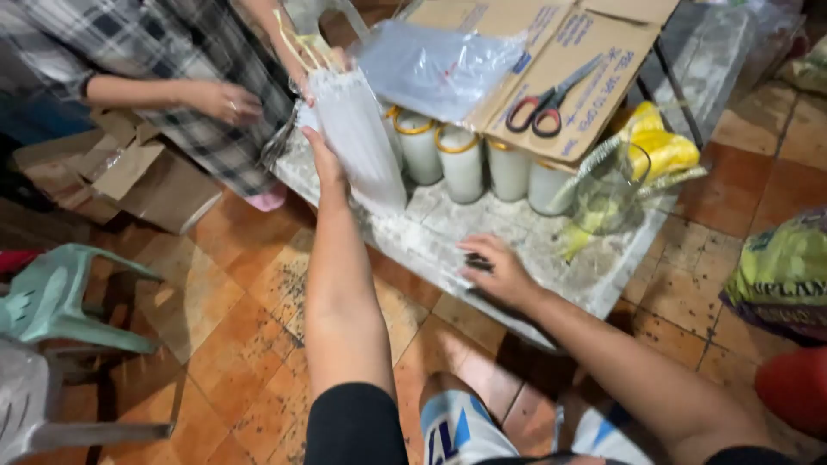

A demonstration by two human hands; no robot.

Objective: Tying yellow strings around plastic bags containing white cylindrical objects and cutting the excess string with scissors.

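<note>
The left hand (326,159) reaches far forward and grasps a white bag (357,138) by its lower left edge; the bag stands upright over the far left part of the low table (603,267). Another person in a checked shirt holds the top of the same bag by its yellow strings with a hand (297,60), and this person's other hand (226,102) rests against the shirt at the far left. The right hand (495,269) lies flat on the near edge of the table, fingers spread and released, with a small dark thing under the fingers that cannot be told.

Behind the bag a row of white jars (461,164) with yellow rims stands on the table. Over them is a brown cardboard box (586,69), and red-handled scissors (547,105) lie on its flap. A clear plastic sheet (431,65) lies to the left of the scissors. On the floor at the near left stands a green plastic chair (60,297).
</note>
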